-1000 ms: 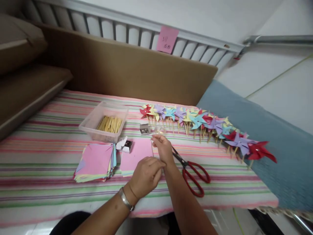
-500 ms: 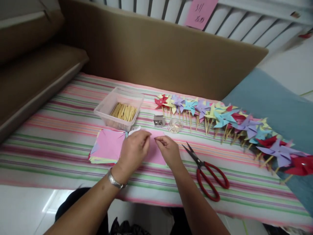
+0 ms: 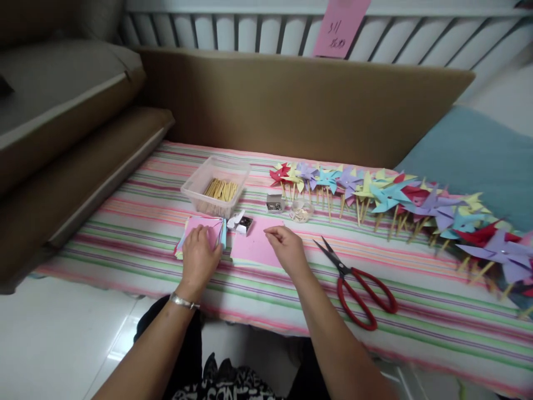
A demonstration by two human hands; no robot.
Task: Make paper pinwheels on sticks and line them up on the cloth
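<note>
My left hand (image 3: 200, 256) rests over the stack of coloured paper sheets (image 3: 194, 225), fingers apart and slightly bent on the top pink sheet. A silver bracelet circles that wrist. Above the right part of a single pink sheet (image 3: 253, 249) lying flat, my right hand (image 3: 288, 250) is closed in a pinch. What its fingertips hold, if anything, is too small to make out. Beside the stack sits a small open box (image 3: 245, 224) with dark contents and a white flap. Large scissors (image 3: 343, 270) with red handles lie open to the right of my right hand.
Behind the papers stands a clear plastic tub (image 3: 195, 195) of thin wooden sticks. A small grey box (image 3: 275, 204) and a round clear dish (image 3: 301, 211) hold tiny pieces. Rows of paper pinwheels (image 3: 389, 195) line the right side. A cardboard panel (image 3: 291, 108) stands behind.
My left hand has moved left and down from beside my right hand onto the paper stack, uncovering the small dark-filled box. My right hand keeps its pinch. The view has shifted slightly.
</note>
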